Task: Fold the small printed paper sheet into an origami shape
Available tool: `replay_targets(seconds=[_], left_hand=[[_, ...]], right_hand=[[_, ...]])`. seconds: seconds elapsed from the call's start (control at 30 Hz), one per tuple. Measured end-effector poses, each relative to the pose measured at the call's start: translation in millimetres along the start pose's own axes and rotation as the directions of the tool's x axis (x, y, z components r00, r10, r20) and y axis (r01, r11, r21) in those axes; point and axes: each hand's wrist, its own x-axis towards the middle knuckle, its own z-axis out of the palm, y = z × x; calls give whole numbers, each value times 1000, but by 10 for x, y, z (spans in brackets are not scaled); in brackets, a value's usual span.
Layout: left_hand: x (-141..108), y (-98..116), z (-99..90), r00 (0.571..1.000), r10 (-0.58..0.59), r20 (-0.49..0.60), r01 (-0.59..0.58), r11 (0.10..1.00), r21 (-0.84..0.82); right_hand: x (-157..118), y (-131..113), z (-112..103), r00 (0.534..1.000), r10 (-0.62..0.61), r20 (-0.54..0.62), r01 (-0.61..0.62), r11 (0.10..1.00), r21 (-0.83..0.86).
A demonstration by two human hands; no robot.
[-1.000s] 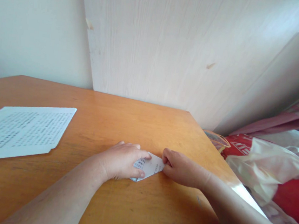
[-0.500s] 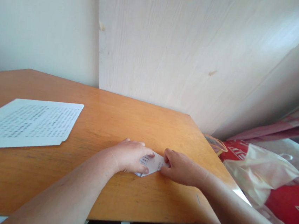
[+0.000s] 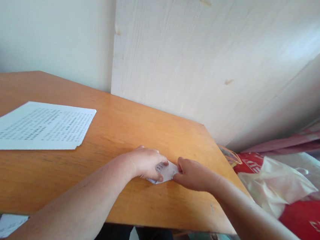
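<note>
A small folded piece of printed paper [image 3: 168, 172] lies on the wooden table, between my two hands. My left hand [image 3: 150, 165] rests over its left part, thumb and fingers pressed on the paper. At the paper's right end, my right hand [image 3: 191, 174] is closed, pinching the tip between thumb and curled finger. Parts of the paper are hidden under both hands.
A stack of printed sheets [image 3: 46, 128] lies on the left of the table [image 3: 137, 121]. Behind the table stands a pale wall panel [image 3: 169, 53]. Beyond the right edge are a white plastic bag [image 3: 278, 182] and red bags [image 3: 308, 221].
The view has shifted slightly, so the stack of sheets appears farther right. Both hands still hold the folded paper, and my left hand sits a little closer to my right.
</note>
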Motion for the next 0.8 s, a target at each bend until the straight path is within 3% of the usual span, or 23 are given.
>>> replay_targets(seconds=[0.67,0.8], left_hand=[[1,-6,-29,999,17,27,-16,1000,-20],[-13,10,-50,999,28,30,-27,999,-16]], right_hand=[[-9,-201,-133,999,4,37,2,987,-159],[8,-244,-135,992,-103,68,106,994,-40]])
